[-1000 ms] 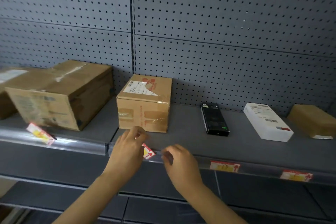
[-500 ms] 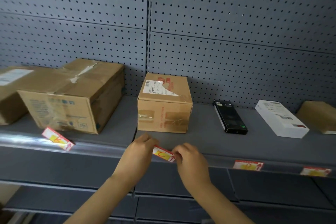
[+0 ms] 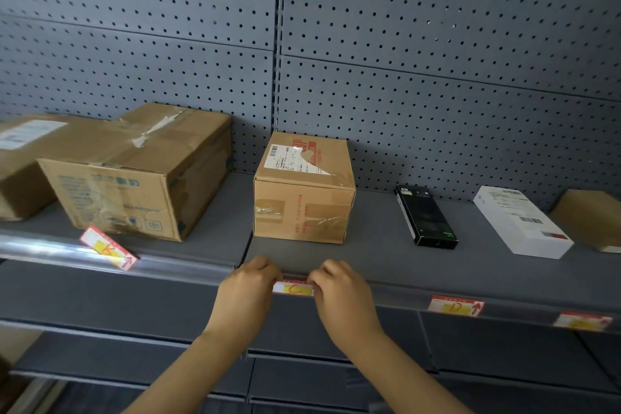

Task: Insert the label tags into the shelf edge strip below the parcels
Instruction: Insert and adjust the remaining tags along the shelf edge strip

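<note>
Head view of a grey shelf (image 3: 386,255) with a pegboard back. Left hand (image 3: 247,296) and right hand (image 3: 342,296) each pinch one end of a red-and-yellow label tag (image 3: 294,288), held level against the shelf edge strip (image 3: 386,296) at the front edge, directly below the small taped parcel (image 3: 304,191). Two tags (image 3: 455,306) (image 3: 583,321) sit in the strip toward the right end. Another tag (image 3: 109,247) lies tilted on the front edge below the large cardboard box (image 3: 141,175).

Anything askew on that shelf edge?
Yes. The label tag below the large cardboard box sits tilted across the edge strip, not slotted in. Tags further right lie flat.
</note>
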A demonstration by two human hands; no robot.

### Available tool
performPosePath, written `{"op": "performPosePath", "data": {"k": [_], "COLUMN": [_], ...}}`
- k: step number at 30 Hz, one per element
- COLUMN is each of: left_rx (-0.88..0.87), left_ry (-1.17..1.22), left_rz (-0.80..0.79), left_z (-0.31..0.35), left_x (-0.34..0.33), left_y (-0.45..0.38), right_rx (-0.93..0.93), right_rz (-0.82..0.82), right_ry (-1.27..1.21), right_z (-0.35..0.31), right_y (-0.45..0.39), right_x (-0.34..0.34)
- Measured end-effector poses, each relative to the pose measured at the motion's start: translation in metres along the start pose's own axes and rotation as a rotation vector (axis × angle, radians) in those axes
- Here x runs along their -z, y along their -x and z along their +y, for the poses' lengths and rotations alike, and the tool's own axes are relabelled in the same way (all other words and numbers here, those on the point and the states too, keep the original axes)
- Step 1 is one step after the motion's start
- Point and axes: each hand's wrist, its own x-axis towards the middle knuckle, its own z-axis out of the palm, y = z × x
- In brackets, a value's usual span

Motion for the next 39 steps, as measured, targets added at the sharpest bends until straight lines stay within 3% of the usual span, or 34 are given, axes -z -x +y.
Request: {"op": "performPosePath", "data": {"k": [24, 34, 39], "left_rx": [0.042, 0.070, 0.020], "left_ry": [-0.053, -0.157, -0.313], "left_rz": [-0.048, -0.009, 0.003], "left_z": [-0.014, -0.117, -0.178], "left_x": [0.018, 0.079, 0.113], "left_y": [0.010, 0.013, 0.002], "right_rx": [-0.017, 0.160, 0.128], "right_rz": [-0.077, -0.086, -0.078], "right_ry": [0.051, 0.005, -0.041], "right_z": [-0.022, -0.127, -0.190], "right_y": [-0.011, -0.051, -0.078], "right_x": [0.010, -0.021, -0.047]}}
